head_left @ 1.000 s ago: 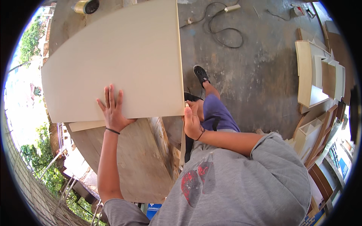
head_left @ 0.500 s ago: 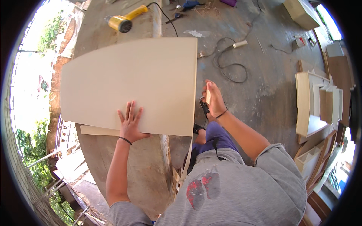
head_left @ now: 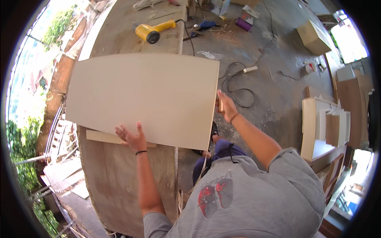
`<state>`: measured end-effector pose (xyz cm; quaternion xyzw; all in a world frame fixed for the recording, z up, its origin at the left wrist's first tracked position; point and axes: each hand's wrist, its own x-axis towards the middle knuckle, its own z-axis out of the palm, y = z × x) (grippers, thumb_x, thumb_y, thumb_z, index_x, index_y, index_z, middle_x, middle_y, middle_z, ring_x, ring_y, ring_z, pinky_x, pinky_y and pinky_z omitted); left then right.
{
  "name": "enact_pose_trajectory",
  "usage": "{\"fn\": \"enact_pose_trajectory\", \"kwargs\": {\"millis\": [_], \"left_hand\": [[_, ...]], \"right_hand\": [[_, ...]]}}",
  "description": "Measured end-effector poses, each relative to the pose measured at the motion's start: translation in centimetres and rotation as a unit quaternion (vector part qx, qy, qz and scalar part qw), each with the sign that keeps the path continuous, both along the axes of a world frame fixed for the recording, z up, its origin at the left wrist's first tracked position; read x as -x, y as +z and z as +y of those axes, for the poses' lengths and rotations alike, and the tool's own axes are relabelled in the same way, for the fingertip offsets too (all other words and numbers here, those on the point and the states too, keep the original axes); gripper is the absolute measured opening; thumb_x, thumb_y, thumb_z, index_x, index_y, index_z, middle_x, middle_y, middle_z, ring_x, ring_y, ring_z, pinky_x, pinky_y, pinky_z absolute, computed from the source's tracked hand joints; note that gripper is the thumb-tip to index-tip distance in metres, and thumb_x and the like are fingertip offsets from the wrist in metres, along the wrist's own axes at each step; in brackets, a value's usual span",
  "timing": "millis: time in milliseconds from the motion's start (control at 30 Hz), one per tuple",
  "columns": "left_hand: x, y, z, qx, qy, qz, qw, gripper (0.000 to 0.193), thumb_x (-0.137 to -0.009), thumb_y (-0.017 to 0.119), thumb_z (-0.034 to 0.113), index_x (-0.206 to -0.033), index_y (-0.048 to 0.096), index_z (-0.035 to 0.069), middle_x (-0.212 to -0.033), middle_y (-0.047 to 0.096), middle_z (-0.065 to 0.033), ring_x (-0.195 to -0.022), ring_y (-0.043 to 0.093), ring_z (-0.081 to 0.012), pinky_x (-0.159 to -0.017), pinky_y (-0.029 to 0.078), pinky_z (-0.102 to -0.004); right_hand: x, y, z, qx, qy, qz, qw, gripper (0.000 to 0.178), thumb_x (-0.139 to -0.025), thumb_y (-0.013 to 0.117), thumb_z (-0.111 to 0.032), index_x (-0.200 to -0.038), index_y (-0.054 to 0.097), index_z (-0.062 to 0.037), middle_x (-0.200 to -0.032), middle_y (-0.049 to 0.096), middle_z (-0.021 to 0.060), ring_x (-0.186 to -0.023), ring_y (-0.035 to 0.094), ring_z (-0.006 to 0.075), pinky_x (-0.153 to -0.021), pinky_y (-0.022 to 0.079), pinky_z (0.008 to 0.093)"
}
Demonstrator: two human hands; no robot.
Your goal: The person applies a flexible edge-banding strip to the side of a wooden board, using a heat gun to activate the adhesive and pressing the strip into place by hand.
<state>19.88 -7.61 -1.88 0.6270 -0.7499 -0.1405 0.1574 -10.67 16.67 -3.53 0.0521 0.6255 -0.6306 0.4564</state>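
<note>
A large cream panel (head_left: 147,95) lies flat on the workbench, its right end sticking out past the bench edge. My left hand (head_left: 134,139) is at the panel's near edge, fingers spread and thumb up, gripping nothing. At the panel's right edge, my right hand (head_left: 228,108) is closed around a small pale block (head_left: 221,105), held upright against or very near that edge; I cannot tell whether they touch. A thin pale strip (head_left: 205,162) hangs down by the panel's near right corner. Under the near side, another pale board (head_left: 104,137) shows.
On the workbench (head_left: 131,178), a yellow heat gun (head_left: 152,32) lies beyond the panel, its cord trailing off the edge. A black cable with a white power strip (head_left: 250,69) coils on the floor. Pale drawer-like boxes (head_left: 317,127) stand at right.
My left hand has lifted from lying flat on the panel and shifted toward its near edge. The right hand has brought the block to the panel's right edge. The whole view has shifted.
</note>
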Motion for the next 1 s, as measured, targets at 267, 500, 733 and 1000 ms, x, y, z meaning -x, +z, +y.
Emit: {"fn": "enact_pose_trajectory", "kwargs": {"millis": [267,500,733,1000], "left_hand": [[4.7,1.1,0.5,-0.044,-0.054,-0.218,0.973,0.089,-0.084,0.040,0.074,-0.151,0.017,0.020,-0.158,0.007,-0.0035,-0.146,0.002,-0.0253,-0.108,0.003,-0.0662],[4.2,0.9,0.2,-0.036,-0.075,-0.213,0.974,0.092,-0.083,0.041,0.073,-0.150,0.018,0.015,-0.158,0.007,-0.0072,-0.146,0.004,-0.0286,-0.108,0.004,-0.0669],[4.4,0.1,0.1,-0.015,-0.094,-0.207,0.974,0.094,-0.083,0.037,0.076,-0.150,0.017,0.014,-0.158,0.009,-0.0082,-0.145,0.005,-0.0304,-0.106,0.007,-0.0690],[4.3,-0.5,0.1,0.004,-0.084,-0.209,0.974,0.093,-0.083,0.036,0.076,-0.150,0.017,0.015,-0.157,0.011,-0.0082,-0.145,0.007,-0.0306,-0.106,0.008,-0.0686]], "right_hand": [[11.0,-1.6,-5.5,0.047,-0.022,-0.041,0.998,0.063,-0.081,0.046,-0.074,-0.094,0.054,-0.0118,-0.072,0.046,-0.0008,-0.057,0.041,0.0097,-0.048,0.035,0.0272],[9.6,-0.7,-8.1,0.004,0.033,0.036,0.999,0.054,-0.093,0.032,-0.060,-0.078,0.052,-0.0127,-0.065,0.037,-0.0037,-0.056,0.031,0.0084,-0.047,0.028,0.0262],[5.4,-1.3,-5.4,0.003,0.059,0.016,0.998,0.057,-0.092,0.030,-0.062,-0.084,0.055,-0.0116,-0.069,0.041,-0.0036,-0.058,0.034,0.0092,-0.048,0.029,0.0265],[-2.2,-0.9,-1.5,-0.009,0.097,0.067,0.993,0.059,-0.097,0.029,-0.054,-0.097,0.055,-0.0011,-0.081,0.053,0.0041,-0.074,0.049,0.0164,-0.070,0.041,0.0305]]}}
